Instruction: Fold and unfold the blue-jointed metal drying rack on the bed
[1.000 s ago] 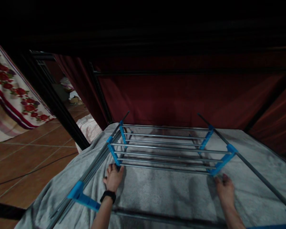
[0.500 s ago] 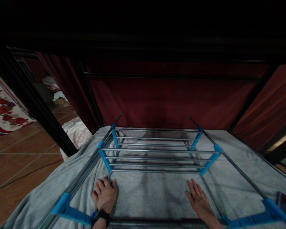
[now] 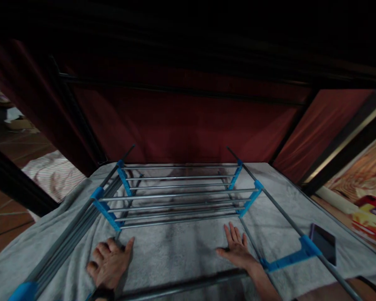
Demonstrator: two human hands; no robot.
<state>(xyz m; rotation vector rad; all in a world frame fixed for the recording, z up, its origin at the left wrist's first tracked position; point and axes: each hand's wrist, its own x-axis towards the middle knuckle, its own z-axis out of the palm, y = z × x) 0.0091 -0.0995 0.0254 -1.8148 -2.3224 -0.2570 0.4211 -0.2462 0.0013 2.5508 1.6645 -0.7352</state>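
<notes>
A rack of grey metal tubes [image 3: 181,194] with blue plastic brackets [image 3: 250,198] lies on a grey blanket [image 3: 181,246]. My left hand [image 3: 109,261], with a dark band at the wrist, has its fingers apart and holds nothing. It is by the rack's left side, close to a bundle of loose-looking tubes [image 3: 72,234]. My right hand [image 3: 236,248] is spread over the blanket inside the frame, near the right side tube, also with nothing in it. Whether either palm presses on the blanket I cannot tell. A lower crossbar [image 3: 181,288] runs between the wrists.
A phone [image 3: 324,242] lies on the blanket at the right, just outside the frame. Dark red curtains [image 3: 188,125] hang at the back between black posts [image 3: 21,179]. A red and yellow package [image 3: 372,217] is at the far right. Striped cloth [image 3: 54,171] sits at the left.
The view has turned right, bringing the phone and package into sight. My right hand has turned, its thumb now spread out to the left. Both hands stay without anything in them.
</notes>
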